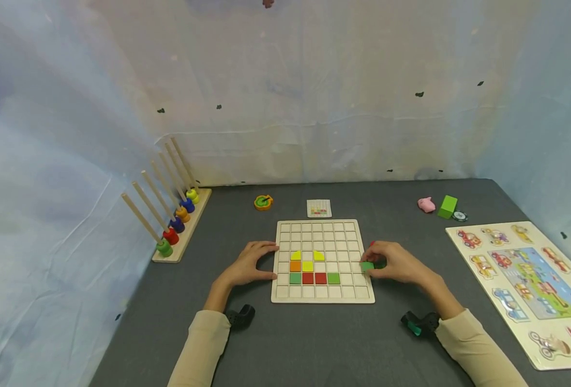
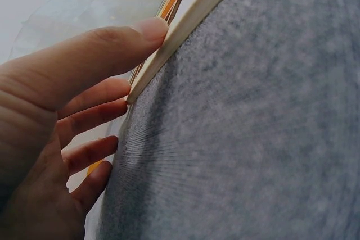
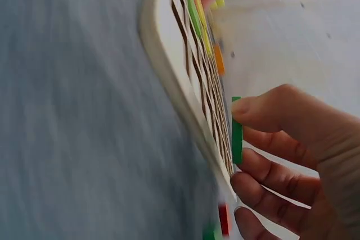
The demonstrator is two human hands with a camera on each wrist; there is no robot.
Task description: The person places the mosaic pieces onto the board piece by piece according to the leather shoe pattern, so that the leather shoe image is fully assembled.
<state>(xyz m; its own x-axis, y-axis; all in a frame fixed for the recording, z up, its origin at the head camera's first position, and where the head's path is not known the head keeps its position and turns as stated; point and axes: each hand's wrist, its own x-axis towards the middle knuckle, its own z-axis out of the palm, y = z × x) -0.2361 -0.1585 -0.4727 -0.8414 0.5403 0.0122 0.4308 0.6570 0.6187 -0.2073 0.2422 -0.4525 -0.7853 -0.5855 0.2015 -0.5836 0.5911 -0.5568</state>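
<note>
Right hand (image 1: 398, 264) pinches a green tile (image 1: 367, 265) over the board (image 1: 285, 294), left hand (image 1: 249, 264) flat, steadying it; a loose pinch could drop the tile askew.

grid board (image 1: 322, 296): pale unfinished-looking wood, matt, with a smooth rounded rim where the left hand (image 1: 249, 264) rests against it
green tile (image 1: 367, 265): thin, flat, evenly painted, pinched in the right hand (image 1: 395, 263); material cannot be told
table cover (image 1: 314, 344): dark grey cloth, felt-like, matt, with a fine fuzzy weave under both hands
peg rack (image 1: 181, 231): bare light wood base and dowels, beyond the left hand, carrying glossy painted rings
picture puzzle (image 1: 527, 279): pale wood board with a printed, slightly shiny face, right of the right hand
backdrop (image 1: 285, 91): thin creased sheet, faintly sheened
sleeves (image 1: 479, 352): soft matt beige knit
</note>
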